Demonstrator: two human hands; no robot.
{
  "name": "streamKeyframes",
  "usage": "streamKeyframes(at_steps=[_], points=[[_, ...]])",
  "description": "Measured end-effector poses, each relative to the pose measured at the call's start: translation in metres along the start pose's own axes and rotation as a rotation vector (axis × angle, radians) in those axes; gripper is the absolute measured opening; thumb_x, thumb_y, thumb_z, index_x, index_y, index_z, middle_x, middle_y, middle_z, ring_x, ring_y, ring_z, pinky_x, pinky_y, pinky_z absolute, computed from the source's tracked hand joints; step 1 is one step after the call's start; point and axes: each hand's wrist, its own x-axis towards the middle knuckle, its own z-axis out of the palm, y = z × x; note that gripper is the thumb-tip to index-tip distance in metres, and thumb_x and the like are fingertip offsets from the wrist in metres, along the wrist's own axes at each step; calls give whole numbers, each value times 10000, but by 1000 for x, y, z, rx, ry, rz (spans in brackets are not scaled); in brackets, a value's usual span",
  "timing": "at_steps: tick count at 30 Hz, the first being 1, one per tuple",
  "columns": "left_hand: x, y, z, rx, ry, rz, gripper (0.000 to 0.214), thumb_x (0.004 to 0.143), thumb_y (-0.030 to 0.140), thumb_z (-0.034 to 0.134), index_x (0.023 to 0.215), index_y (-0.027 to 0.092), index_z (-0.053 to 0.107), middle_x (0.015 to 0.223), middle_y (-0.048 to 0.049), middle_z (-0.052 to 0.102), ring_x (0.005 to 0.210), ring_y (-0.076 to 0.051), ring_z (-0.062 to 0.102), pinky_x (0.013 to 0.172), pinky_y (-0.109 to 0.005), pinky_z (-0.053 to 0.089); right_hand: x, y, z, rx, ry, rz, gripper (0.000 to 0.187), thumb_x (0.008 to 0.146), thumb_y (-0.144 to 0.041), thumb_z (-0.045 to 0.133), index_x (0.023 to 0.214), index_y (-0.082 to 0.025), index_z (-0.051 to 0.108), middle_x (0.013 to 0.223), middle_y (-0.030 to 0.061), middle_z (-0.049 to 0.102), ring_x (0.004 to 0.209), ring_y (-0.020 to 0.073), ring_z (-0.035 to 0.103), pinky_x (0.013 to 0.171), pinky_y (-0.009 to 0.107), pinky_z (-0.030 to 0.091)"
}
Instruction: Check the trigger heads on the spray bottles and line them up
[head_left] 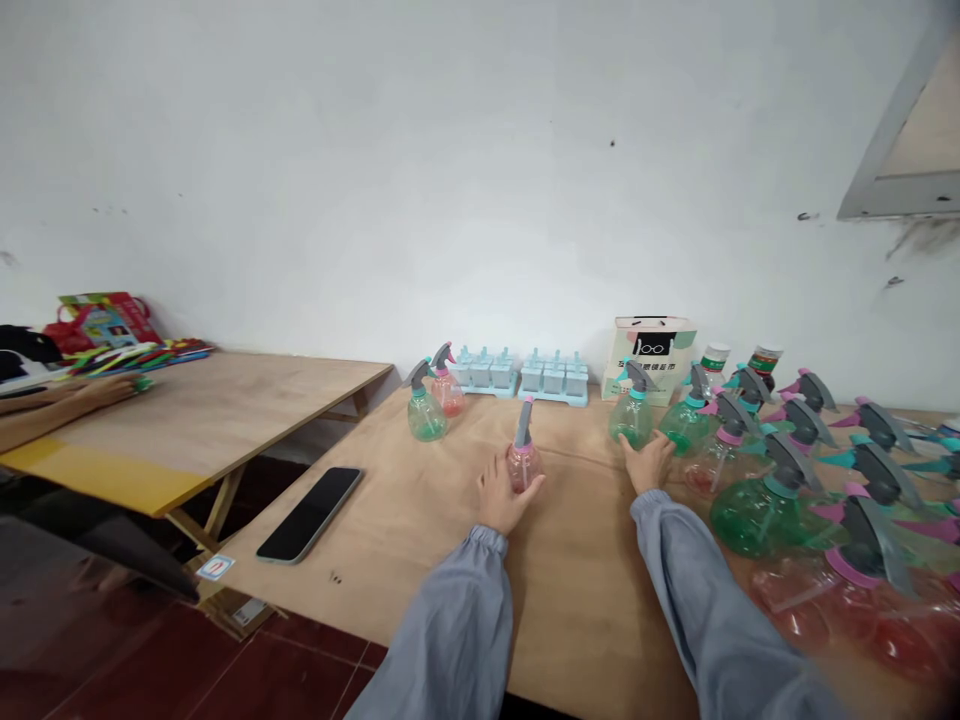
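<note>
A pink spray bottle (525, 465) stands upright at the middle of the wooden table (577, 560). Its body is see-through and rounded, with a pale tube inside, a pink collar and a slim grey trigger head tipped in pink. The left hand (502, 495) curls around it, fingers at nine o'clock, thumb at four. At two o'clock from it stands a green spray bottle (631, 420), also see-through, with a teal collar and grey head. The right hand (649, 465) has its thumb and fingers parted at the base of that bottle; I cannot tell whether they grip it.

Counting from the pink bottle as the centre: two more sprayers at ten o'clock, one green (427, 415) and one red (448, 392); two pale-blue moulds (554, 378) between eleven and one; one printed box (651, 362) near one; two white-capped bottles (716, 358) at two. From two to four o'clock sits a crowd of sprayers (757, 515), at least ten in green and pink, overlapping too much for an exact count. One black phone (311, 515) lies at eight. On a second table (225, 400), at ten, rests another person's forearm (67, 410) near coloured strips (135, 357).
</note>
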Motion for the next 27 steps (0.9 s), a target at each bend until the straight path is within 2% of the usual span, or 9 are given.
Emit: streamKeyframes(at_steps=[7, 12, 16, 19, 22, 24, 27], points=[[0, -3, 3, -7, 14, 1, 731, 801, 471, 680, 1416, 183, 409, 1365, -153, 564, 1301, -300, 516, 1049, -436, 386, 11, -1, 7, 6, -23, 11, 995, 625, -586, 735, 1387, -58, 374, 1181, 227, 532, 1103, 401, 533, 937, 515, 426], [0, -5, 5, -4, 20, 5, 730, 800, 477, 680, 1415, 192, 411, 1350, -141, 577, 1295, -295, 522, 1052, -437, 385, 8, -1, 7, -53, -40, 24, 849, 640, -545, 728, 1325, -109, 481, 1169, 206, 521, 1073, 392, 550, 929, 518, 423], [0, -6, 6, 5, 26, 12, 718, 803, 484, 677, 1409, 195, 425, 1358, -145, 572, 1293, -301, 522, 1046, -435, 391, 3, -2, 5, -42, -2, 6, 906, 612, -603, 736, 1320, -107, 464, 1189, 212, 501, 1112, 400, 521, 932, 523, 424], [0, -4, 5, -2, 27, 3, 725, 797, 481, 685, 1410, 195, 425, 1358, -143, 574, 1290, -302, 524, 1047, -434, 391, 3, -1, 5, -47, -41, 13, 938, 613, -590, 729, 1364, -116, 426, 1198, 206, 492, 1115, 408, 523, 937, 534, 413], [-1, -3, 3, -11, 20, 0, 720, 795, 470, 684, 1409, 202, 421, 1351, -138, 580, 1297, -296, 520, 1050, -433, 391, 4, 0, 6, -38, -87, 28, 847, 643, -586, 698, 1335, -157, 462, 1195, 185, 488, 1115, 401, 529, 943, 536, 400], [-1, -3, 3, -12, 19, 4, 718, 795, 470, 681, 1406, 197, 421, 1349, -141, 580, 1295, -295, 522, 1048, -435, 394, 4, 2, 6, -22, -80, 34, 783, 647, -588, 691, 1283, -171, 501, 1203, 180, 488, 1125, 396, 522, 952, 537, 393], [0, -3, 3, -1, 20, 11, 721, 795, 477, 679, 1406, 191, 423, 1354, -147, 575, 1293, -300, 524, 1049, -447, 393, 1, 2, 7, -6, -50, 45, 786, 621, -600, 705, 1244, -162, 512, 1239, 199, 487, 1165, 406, 487, 966, 547, 383]])
